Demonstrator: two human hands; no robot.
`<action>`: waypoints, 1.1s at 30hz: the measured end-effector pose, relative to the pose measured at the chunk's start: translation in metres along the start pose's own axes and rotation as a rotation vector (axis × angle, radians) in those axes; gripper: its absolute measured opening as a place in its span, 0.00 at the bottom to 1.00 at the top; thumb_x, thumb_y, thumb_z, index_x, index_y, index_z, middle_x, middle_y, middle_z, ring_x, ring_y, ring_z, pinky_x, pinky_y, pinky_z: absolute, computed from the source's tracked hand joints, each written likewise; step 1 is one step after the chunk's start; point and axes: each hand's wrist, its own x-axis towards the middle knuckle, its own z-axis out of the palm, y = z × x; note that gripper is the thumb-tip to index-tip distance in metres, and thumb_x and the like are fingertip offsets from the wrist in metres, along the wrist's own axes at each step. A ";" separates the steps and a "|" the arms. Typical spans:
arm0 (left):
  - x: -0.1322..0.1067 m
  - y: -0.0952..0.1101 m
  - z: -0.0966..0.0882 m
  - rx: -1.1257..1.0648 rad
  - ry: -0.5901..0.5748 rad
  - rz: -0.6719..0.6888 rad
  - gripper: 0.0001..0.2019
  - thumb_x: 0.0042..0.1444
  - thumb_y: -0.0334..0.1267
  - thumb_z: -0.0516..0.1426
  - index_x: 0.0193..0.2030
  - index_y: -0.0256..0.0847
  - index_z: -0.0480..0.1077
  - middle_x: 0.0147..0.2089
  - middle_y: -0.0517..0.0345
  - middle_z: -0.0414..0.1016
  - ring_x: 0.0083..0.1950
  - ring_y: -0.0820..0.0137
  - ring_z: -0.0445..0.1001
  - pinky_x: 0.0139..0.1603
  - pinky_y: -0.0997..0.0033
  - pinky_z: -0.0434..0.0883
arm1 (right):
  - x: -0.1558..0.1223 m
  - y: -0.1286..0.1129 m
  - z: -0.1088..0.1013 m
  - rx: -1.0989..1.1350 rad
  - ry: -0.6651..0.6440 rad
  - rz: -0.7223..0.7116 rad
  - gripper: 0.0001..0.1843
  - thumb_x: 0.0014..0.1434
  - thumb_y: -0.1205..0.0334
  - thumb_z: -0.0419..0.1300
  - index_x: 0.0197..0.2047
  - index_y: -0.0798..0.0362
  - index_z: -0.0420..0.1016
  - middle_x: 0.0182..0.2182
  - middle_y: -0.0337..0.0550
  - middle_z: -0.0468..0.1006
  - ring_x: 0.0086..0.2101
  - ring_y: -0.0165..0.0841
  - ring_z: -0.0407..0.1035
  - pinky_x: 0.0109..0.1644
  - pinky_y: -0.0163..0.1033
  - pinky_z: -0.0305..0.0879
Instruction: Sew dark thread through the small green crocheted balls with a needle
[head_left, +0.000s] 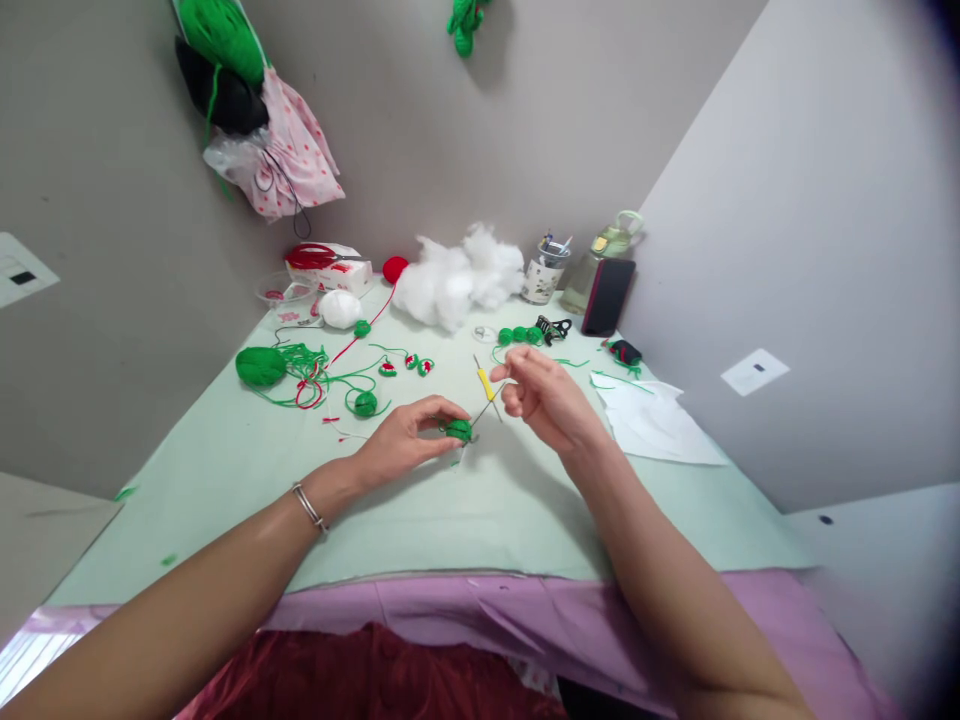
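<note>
My left hand point(409, 437) pinches a small green crocheted piece point(458, 430) just above the pale green table cover point(225, 470). My right hand point(546, 397) is closed, thumb and fingers pinched on a thin needle point(486, 409) that runs down to the green piece. A yellow-handled crochet hook point(486, 383) lies on the cover just behind the needle. A silver bracelet point(310, 508) sits on my left wrist.
To the left lie a green yarn ball point(260, 365), tangled green and red yarn point(311, 375) and small green pieces point(365, 403). At the back are white stuffing point(457, 275), red scissors point(315, 256), a pen cup point(544, 275), a phone point(607, 296) and white paper point(649, 420).
</note>
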 end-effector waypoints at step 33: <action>0.003 0.009 -0.014 -0.225 0.243 -0.068 0.16 0.52 0.43 0.67 0.46 0.43 0.73 0.46 0.56 0.76 0.46 0.67 0.76 0.52 0.65 0.69 | -0.015 0.019 0.013 -1.246 -0.034 -0.839 0.08 0.66 0.67 0.58 0.37 0.52 0.78 0.27 0.38 0.67 0.28 0.28 0.64 0.33 0.34 0.58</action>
